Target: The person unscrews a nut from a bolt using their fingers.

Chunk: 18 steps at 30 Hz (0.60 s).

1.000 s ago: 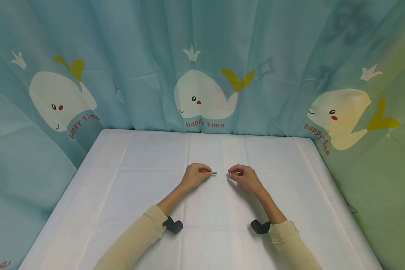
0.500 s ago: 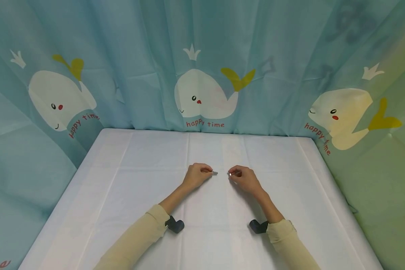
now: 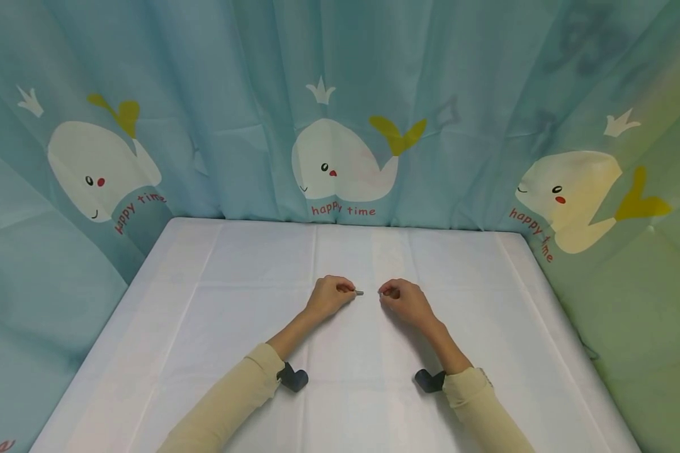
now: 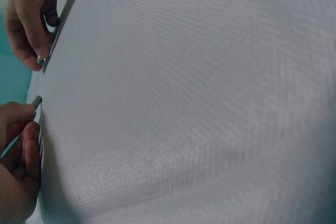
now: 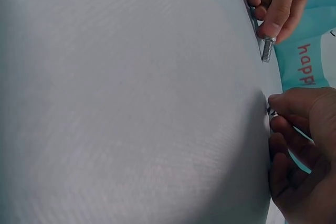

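Note:
Near the middle of the table, my left hand (image 3: 327, 297) pinches a short threaded metal bolt (image 5: 268, 50) between thumb and fingertips. The bolt's threaded shank sticks out towards the right hand. Opposite it, my right hand (image 3: 408, 303) pinches a small shiny metal nut (image 4: 42, 61), mostly covered by the fingertips. In the head view a narrow gap separates the bolt's end from the right fingertips. Both hands are held low over the white cloth.
A white cloth-covered table (image 3: 249, 251) spreads under both arms. Blue-green curtains (image 3: 238, 94) printed with whales stand along its back and sides. Dark camera mounts (image 3: 293, 379) are worn on the wrists.
My right hand has shifted slightly left, towards the bolt, with the nut in its fingertips. My left hand has barely moved and still holds the bolt.

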Tool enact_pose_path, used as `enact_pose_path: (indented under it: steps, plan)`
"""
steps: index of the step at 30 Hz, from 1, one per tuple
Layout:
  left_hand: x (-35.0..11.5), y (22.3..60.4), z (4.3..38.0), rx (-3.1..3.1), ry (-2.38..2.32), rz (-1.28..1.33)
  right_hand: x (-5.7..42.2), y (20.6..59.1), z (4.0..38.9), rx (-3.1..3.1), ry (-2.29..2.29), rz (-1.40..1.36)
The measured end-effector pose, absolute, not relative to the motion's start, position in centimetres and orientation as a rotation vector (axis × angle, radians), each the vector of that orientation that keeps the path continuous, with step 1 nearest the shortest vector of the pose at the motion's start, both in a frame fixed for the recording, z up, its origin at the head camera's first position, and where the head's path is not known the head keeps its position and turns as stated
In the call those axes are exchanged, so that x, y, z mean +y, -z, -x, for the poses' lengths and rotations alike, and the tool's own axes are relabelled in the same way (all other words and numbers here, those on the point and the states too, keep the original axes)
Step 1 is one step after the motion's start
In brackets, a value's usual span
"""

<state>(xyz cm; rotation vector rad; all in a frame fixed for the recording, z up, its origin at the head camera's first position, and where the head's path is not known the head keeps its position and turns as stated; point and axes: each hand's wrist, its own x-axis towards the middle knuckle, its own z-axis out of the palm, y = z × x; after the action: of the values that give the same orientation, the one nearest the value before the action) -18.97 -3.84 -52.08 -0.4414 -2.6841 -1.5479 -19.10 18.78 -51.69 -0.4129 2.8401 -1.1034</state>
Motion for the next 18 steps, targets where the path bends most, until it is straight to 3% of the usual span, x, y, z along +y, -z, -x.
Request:
enact_pose_path:
  steps: [18]
  plan:
    - [-3.80,51.77,19.35,-2.762,1.522,0.398,18.19,51.75,19.28,2.922,0.961,0.481]
